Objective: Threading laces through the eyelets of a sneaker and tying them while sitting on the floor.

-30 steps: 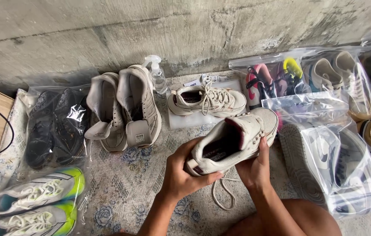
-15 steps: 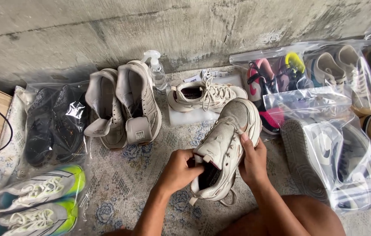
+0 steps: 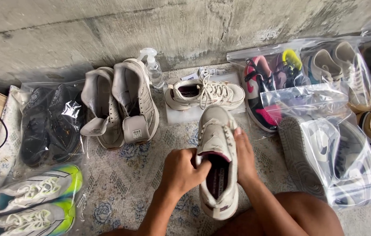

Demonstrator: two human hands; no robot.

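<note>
A beige sneaker (image 3: pixel 217 131) with no laces in it points away from me, toe toward the wall, heel near my knee. My left hand (image 3: pixel 180 169) grips its left side with the thumb over the collar by the tongue. My right hand (image 3: pixel 245 156) lies along its right side, fingers pressed flat against the upper. Its mate, a laced beige sneaker (image 3: pixel 205 94), sits on a white sheet just beyond the toe.
A grey sneaker pair (image 3: pixel 120 102) stands by a clear spray bottle (image 3: pixel 152 67) at the concrete wall. Bagged shoes lie around: black ones (image 3: pixel 50 124) left, white-and-green ones (image 3: pixel 30 199) lower left, colourful pairs (image 3: pixel 277 81) and a white-and-grey pair (image 3: pixel 329 157) right. A patterned mat (image 3: pixel 124 183) covers the floor.
The beige sneaker has swung from lying crosswise on its side to upright with its toe toward the wall. Both hands shifted with it onto its two sides.
</note>
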